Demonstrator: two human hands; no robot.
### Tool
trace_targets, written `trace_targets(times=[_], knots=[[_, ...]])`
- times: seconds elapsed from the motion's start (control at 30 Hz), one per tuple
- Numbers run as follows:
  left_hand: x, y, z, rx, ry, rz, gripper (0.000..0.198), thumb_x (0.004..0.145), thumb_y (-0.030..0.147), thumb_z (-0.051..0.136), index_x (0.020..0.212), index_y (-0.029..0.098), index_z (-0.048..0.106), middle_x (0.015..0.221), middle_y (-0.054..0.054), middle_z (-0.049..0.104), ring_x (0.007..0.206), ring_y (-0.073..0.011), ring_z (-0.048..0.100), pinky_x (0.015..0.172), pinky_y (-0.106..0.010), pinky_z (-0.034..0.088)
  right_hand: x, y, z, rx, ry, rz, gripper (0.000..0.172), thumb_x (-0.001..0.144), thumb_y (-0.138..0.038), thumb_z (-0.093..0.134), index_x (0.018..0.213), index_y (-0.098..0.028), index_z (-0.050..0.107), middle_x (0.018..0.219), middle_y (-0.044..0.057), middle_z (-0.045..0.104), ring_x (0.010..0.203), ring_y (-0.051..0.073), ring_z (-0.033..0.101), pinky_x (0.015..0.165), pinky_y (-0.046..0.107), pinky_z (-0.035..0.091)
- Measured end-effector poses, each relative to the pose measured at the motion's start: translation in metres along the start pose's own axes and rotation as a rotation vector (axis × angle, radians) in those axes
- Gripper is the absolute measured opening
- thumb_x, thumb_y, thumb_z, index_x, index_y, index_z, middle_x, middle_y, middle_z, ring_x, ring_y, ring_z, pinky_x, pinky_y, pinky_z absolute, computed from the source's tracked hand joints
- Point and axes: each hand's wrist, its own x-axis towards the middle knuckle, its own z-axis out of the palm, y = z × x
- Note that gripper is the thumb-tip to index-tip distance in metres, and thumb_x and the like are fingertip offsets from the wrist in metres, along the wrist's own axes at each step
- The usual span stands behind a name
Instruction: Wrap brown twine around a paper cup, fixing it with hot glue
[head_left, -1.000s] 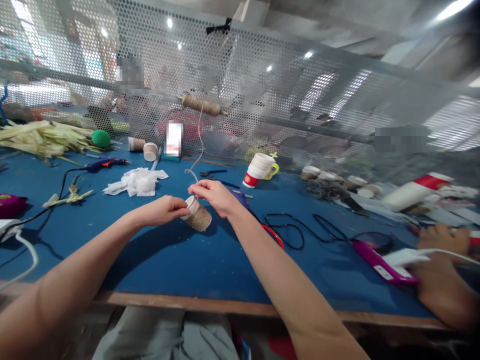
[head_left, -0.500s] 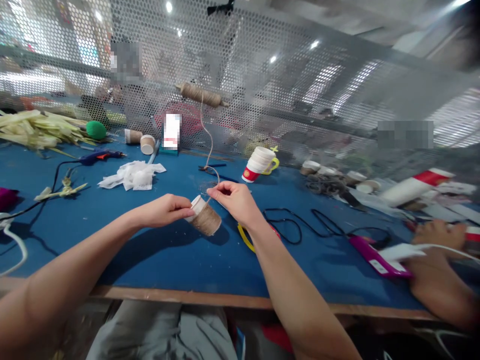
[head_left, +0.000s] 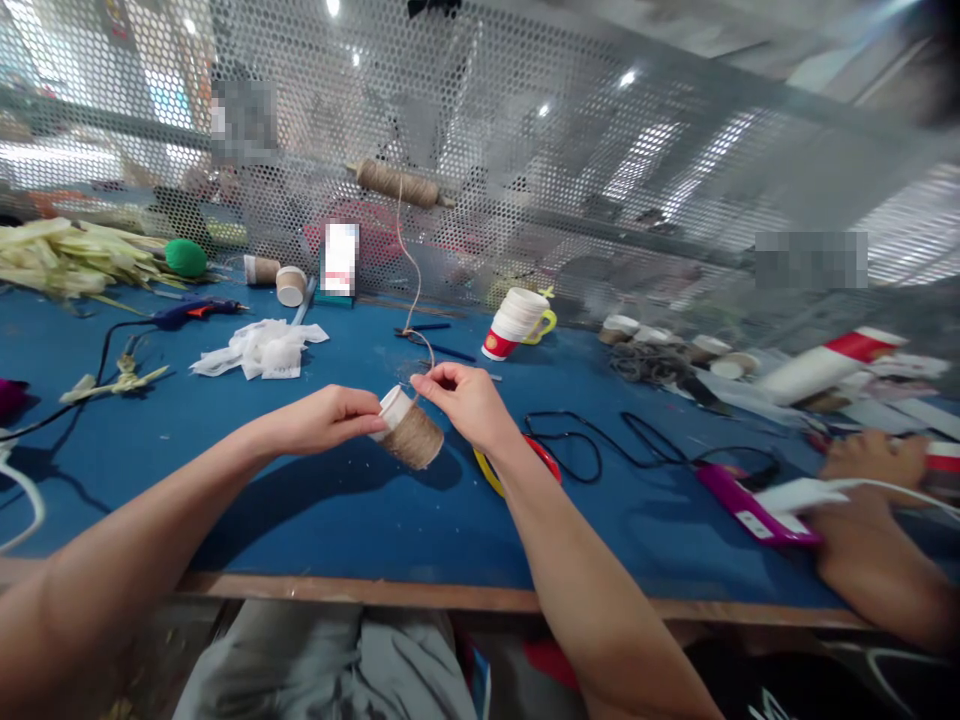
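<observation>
A paper cup (head_left: 413, 436), wrapped over most of its side in brown twine, is tilted above the table with its white rim toward the upper left. My left hand (head_left: 336, 418) is closed on that rim, thumb outside. My right hand (head_left: 461, 398) pinches the twine (head_left: 417, 290) close to the cup's upper side. From there the strand runs up to a twine spool (head_left: 397, 184) on a rod at the mesh screen. Under my right forearm lie scissors with red and yellow handles (head_left: 491, 473), partly hidden.
Stacked paper cups (head_left: 514, 325), pliers (head_left: 424, 328) and white cloth strips (head_left: 264, 349) lie beyond my hands. At left are a blue glue gun (head_left: 184, 314) and pale husks (head_left: 71, 258). A purple power strip (head_left: 754, 508), black cable and another person's arm (head_left: 874, 540) are at right.
Both hands keep their hold on the cup and the twine, with the cup turned only very slightly. The whole view has shifted a little.
</observation>
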Motion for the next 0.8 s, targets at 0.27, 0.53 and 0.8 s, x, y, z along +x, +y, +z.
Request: trace_targets(times=[0.27, 0.53, 0.8], knots=[[0.0004, -0.0003, -0.0002, 0.007, 0.016, 0.049, 0.031, 0.084, 0.032, 0.033, 0.066, 0.011, 0.048, 0.064, 0.002, 0.042, 0.061, -0.0075, 0.038, 0.058, -0.017, 0.032, 0.0, 0.0044, 0.0029, -0.009, -0.02, -0.036, 0.026, 0.069, -0.039, 0.054, 0.06, -0.015, 0.051, 0.056, -0.002, 0.047, 0.051, 0.009, 0.039, 0.051, 0.023, 0.032], [0.0003, 0.003, -0.0012, 0.003, 0.049, 0.089, 0.03, 0.084, 0.029, 0.034, 0.064, 0.012, 0.047, 0.063, 0.003, 0.04, 0.059, -0.007, 0.038, 0.057, -0.017, 0.031, -0.0001, 0.0064, 0.0065, 0.004, -0.034, -0.054, 0.026, 0.072, -0.039, 0.05, 0.062, -0.016, 0.049, 0.058, -0.002, 0.046, 0.053, 0.009, 0.039, 0.052, 0.024, 0.033], [0.0007, 0.0013, -0.0009, -0.021, 0.072, 0.1, 0.029, 0.084, 0.029, 0.034, 0.063, 0.012, 0.044, 0.063, 0.003, 0.04, 0.06, -0.0073, 0.037, 0.057, -0.017, 0.032, -0.0006, 0.0065, 0.0086, -0.048, -0.07, -0.076, 0.027, 0.077, -0.041, 0.043, 0.065, -0.017, 0.045, 0.059, -0.003, 0.043, 0.054, 0.01, 0.038, 0.051, 0.023, 0.032]])
